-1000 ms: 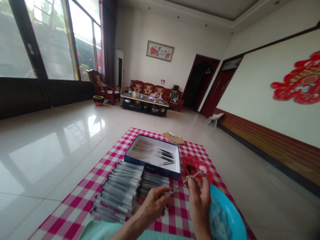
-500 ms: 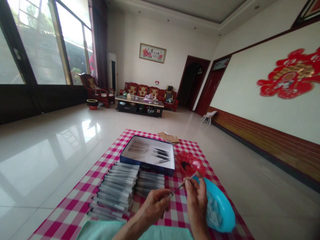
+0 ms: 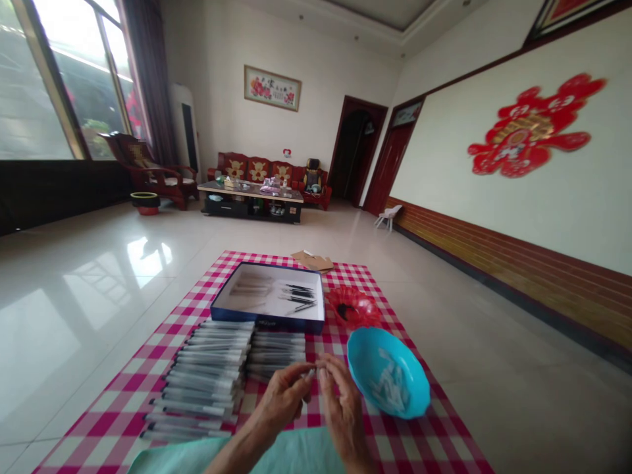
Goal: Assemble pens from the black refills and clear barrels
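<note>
My left hand (image 3: 286,393) and my right hand (image 3: 340,405) meet fingertip to fingertip above the checked cloth, both closed in a pinch. Between them is a thin pen refill, now nearly all hidden by the fingers; a small pale bit shows at the left fingertips. To the left of my left hand lie clear pen barrels with dark ends (image 3: 202,372) in a thick row, with a second stack of pens (image 3: 276,349) beside it. A blue bowl (image 3: 419,395) holding small clear-white pieces (image 3: 391,385) stands just right of my right hand.
Behind the pens, an open box (image 3: 269,322) holds several dark refills (image 3: 299,296) and pale ones. A red scalloped dish (image 3: 365,309) with dark bits stands beside it. Brown cardboard (image 3: 316,263) lies at the far edge of the checked tablecloth (image 3: 123,382). Light green cloth (image 3: 296,447) is nearest me.
My hands have come together; the refill that stretched visibly between them is now mostly covered. The camera view has swung right, so the whole table appears farther left.
</note>
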`<state>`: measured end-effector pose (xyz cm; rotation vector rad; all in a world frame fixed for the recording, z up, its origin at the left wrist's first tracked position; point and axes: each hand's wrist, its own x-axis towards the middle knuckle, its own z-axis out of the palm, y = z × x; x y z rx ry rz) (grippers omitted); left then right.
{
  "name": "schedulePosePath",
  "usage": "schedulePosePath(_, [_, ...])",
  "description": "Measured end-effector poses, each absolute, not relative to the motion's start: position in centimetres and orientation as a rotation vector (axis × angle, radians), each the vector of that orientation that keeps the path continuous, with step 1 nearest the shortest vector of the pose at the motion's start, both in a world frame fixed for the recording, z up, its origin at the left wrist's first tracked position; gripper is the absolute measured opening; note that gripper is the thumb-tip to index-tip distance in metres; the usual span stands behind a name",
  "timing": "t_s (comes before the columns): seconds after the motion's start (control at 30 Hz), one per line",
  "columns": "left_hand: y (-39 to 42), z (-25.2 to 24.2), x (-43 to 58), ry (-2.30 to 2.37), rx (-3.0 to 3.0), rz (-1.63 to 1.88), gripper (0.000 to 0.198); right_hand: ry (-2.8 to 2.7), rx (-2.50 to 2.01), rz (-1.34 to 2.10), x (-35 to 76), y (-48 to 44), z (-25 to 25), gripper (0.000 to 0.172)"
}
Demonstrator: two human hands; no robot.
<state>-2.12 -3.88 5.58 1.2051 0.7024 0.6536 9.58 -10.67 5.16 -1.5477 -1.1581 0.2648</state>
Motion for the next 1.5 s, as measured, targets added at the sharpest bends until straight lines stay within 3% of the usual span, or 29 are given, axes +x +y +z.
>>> schedulePosePath(0.13, [-4.0,5.4,-2.2,0.742,1.175,0.613,0.071,-1.414,-1.996,0.058,17.2,-11.2,5.8,0.032])
schedulePosePath(0.3, [-4.2,4.9,-2.3,0.747,1.186,0.612,0.067,-1.527,-2.215,0.122,24.5,-12.3,5.8,0.019])
schedulePosePath(0.67, [-4.6,5.2,-2.4,0.731,1.219,0.596,0.067,-1.647,-2.427,0.119,23.1,-12.4,3.7,0.019])
schedulePosePath(0.93, [-4.9,5.5,-2.4,0.709,1.222,0.595,0.064,-1.543,-2.25,0.168,22.5,-12.8,5.3,0.025])
schedulePosePath(1.17, [-5.4,5.7,-1.9,0.627,1.237,0.594,0.058,-1.032,-1.63,0.827,17.2,-13.4,7.6,0.03])
schedulePosePath(1.5, [-5.9,5.4,-1.9,0.587,1.307,0.543,0.045,-0.933,-1.403,0.992,12.2,-12.6,6.4,0.03])
